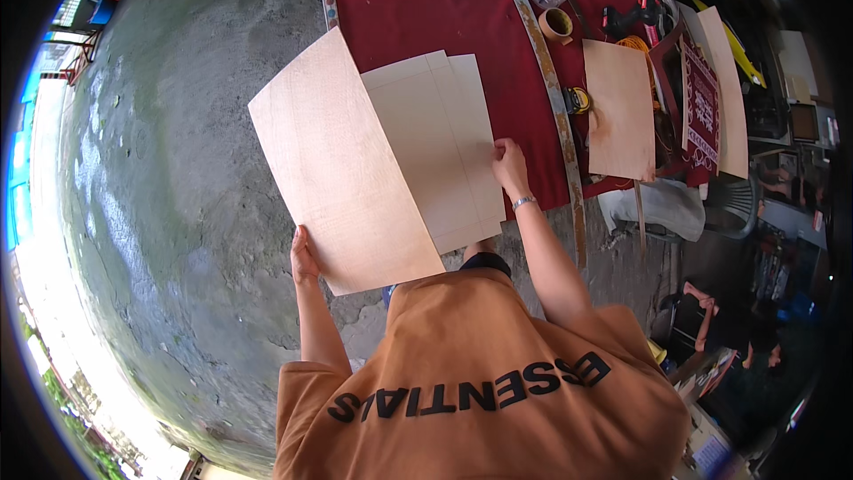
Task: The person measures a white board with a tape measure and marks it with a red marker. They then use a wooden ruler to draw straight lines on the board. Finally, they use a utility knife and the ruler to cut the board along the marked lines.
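A thin, light plywood panel (pixel 342 164) is tilted in front of me, and its lower left edge is in the grip of my left hand (pixel 304 254). That hand's fingers go under the panel and are partly hidden. Partly beneath the panel, a pale card sheet (pixel 444 147) with faint fold or pencil lines and notched corners lies on the red cloth. My right hand (pixel 509 166), with a metal bracelet at the wrist, has its fingers pinched at the card's right edge.
The red-covered table (pixel 418 13) carries a long worn metal straightedge (pixel 544 62), a tape roll (pixel 556 25), a yellow tape measure (pixel 578 100), a smaller plywood piece (pixel 619 111) and a red-black drill (pixel 622 20). A plastic chair (pixel 737 209) stands right. Other people sit far right.
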Available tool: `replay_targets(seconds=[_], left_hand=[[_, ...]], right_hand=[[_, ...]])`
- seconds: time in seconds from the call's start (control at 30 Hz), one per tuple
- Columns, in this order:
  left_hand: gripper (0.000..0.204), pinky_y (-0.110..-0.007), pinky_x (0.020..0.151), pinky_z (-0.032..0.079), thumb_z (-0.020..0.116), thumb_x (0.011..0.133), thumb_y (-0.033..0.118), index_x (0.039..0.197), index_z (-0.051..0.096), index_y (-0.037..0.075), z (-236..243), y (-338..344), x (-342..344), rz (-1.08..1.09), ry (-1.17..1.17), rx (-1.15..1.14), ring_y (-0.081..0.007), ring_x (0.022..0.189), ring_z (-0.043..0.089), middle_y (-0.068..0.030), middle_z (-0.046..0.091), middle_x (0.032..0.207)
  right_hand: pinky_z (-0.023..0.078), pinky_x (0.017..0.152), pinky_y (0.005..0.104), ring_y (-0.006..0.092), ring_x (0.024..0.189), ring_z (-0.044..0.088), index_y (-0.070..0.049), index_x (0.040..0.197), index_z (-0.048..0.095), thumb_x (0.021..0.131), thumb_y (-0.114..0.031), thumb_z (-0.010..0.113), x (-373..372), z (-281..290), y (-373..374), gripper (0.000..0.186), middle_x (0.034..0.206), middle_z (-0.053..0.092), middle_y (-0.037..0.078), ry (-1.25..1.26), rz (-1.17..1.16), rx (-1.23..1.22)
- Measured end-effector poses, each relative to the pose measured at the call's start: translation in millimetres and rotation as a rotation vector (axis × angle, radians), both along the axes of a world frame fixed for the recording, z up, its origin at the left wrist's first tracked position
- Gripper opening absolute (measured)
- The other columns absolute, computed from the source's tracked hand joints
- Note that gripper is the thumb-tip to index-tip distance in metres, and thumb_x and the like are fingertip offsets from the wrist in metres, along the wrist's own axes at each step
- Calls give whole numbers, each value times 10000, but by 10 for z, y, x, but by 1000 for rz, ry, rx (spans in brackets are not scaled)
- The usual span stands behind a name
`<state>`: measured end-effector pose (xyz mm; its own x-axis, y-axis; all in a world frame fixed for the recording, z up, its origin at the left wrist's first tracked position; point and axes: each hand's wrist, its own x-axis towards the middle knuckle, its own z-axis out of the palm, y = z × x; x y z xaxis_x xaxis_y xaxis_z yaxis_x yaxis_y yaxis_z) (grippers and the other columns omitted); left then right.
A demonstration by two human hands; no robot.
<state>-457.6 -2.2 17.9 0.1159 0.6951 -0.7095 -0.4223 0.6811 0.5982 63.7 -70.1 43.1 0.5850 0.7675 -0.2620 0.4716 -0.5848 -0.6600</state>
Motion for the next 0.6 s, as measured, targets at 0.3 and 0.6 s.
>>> replay_targets(seconds=[0.3, 0.6], left_hand=[[568, -417, 1089, 425, 604, 1003, 437, 1419, 520, 59, 58, 178, -165, -60, -17, 63, -255, 1264, 556, -104, 596, 1388], [564, -421, 1078, 444, 637, 985, 440, 1393, 547, 63, -41, 154, -207, 19, -42, 30, -262, 1247, 570, -105, 612, 1367]], right_hand=[[511, 931, 499, 463, 1093, 582, 68, 1129, 565, 807, -350, 790, -315, -4, 490, 573, 1154, 592, 292, -199, -355, -319], [467, 823, 301, 128, 919, 554, 9, 1061, 622, 966, -181, 658, 164, -46, 311, 216, 962, 640, 52, 502, -262, 6]])
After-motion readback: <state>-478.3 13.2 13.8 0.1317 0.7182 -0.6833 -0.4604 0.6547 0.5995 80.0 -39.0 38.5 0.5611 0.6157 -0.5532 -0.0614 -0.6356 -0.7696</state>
